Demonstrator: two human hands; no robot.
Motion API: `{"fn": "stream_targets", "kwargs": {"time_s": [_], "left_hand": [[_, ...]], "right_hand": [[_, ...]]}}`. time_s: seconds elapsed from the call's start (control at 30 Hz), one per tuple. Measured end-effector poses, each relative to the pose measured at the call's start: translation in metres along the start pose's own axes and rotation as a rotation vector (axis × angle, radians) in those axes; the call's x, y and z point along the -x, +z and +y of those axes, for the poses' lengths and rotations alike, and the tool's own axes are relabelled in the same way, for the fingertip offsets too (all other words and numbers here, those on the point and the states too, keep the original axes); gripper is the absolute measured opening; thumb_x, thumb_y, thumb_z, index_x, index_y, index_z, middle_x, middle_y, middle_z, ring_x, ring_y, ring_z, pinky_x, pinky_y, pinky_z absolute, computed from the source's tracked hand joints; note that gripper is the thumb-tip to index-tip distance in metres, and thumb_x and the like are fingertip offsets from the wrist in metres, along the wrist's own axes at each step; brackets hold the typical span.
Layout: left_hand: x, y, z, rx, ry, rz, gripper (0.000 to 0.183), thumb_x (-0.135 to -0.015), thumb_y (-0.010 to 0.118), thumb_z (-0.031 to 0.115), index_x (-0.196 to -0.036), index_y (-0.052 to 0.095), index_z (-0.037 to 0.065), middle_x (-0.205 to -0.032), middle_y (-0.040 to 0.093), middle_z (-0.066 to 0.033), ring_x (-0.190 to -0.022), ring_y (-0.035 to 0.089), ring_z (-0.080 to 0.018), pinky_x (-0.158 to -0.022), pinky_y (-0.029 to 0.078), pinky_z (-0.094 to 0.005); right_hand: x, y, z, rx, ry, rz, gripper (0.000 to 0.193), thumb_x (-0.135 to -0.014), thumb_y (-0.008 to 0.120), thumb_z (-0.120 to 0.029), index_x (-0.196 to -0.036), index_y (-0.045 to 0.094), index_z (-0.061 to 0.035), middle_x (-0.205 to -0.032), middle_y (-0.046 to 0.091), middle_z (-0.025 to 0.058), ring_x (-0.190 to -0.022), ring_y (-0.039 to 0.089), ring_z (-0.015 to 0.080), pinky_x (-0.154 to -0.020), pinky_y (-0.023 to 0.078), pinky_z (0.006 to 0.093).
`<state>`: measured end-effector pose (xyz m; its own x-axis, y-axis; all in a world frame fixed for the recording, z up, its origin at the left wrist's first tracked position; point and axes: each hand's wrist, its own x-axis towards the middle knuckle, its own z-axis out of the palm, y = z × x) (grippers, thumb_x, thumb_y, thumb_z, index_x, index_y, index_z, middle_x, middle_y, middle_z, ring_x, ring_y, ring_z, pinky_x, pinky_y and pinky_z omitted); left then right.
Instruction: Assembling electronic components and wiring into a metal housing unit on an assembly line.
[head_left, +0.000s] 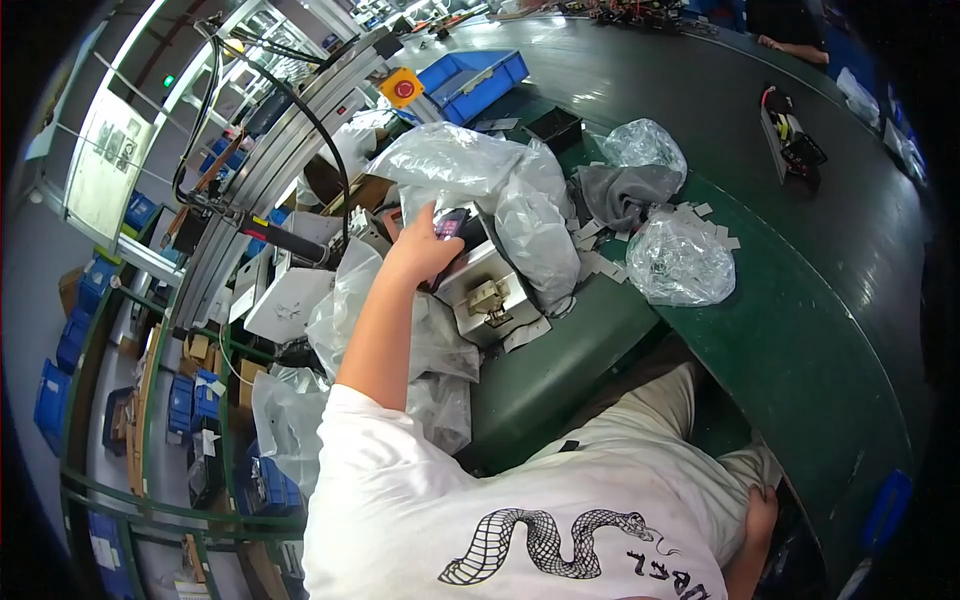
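Note:
My left arm reaches forward among clear plastic bags. At its end, my left hand [422, 252] has its thumb and fingers around a small dark phone-like device [451, 224] with a lit, pinkish screen. Part of the device is hidden by the hand. Just beside the hand stands a metal box-shaped fixture [488, 293] with a brass-coloured part in its face. A large clear plastic bag [450, 160] bulges beyond the hand. At the lower right, my right hand [761, 513] rests against my light trousers at the thigh; its fingers are partly hidden.
A blue bin [470, 85] and a small black tray [553, 128] stand at the back. To the right lie a bundled clear bag [682, 258], grey cloth [625, 192] and small pale pieces. A conveyor [660, 90] carries a dark assembly [793, 140]. Shelves with blue bins line the left.

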<state>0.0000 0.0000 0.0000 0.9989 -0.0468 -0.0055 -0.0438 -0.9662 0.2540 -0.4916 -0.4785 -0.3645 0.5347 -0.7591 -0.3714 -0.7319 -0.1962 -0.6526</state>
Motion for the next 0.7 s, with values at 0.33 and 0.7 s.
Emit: {"fn": "stream_targets", "kwargs": {"time_s": [0.33,0.7], "left_hand": [[-0.02,0.007,0.002,-0.058,0.023,0.03,0.083,-0.076,0.066,0.029,-0.152,0.034,0.015,-0.137,0.05,-0.0342,-0.128,0.052,-0.0432,-0.099,0.048,-0.0434],[0.061,0.022,0.124,0.004,0.784,0.554,0.063,-0.08,0.074,0.015,-0.136,0.05,0.003,-0.133,0.054,-0.0227,-0.123,0.049,-0.0426,-0.106,0.037,-0.0504]], "right_hand": [[0.009,0.003,0.009,-0.174,-0.017,0.028,0.043,-0.088,0.06,-0.027,-0.11,0.06,0.0104,-0.102,0.065,0.0294,-0.094,0.06,0.0358,-0.087,0.045,0.0387],[0.088,-0.081,-0.161,0.177,-0.598,0.01,0.032,-0.08,0.073,-0.024,-0.102,0.067,-0.0018,-0.106,0.066,0.021,-0.102,0.061,0.0409,-0.092,0.049,0.0456]]}}
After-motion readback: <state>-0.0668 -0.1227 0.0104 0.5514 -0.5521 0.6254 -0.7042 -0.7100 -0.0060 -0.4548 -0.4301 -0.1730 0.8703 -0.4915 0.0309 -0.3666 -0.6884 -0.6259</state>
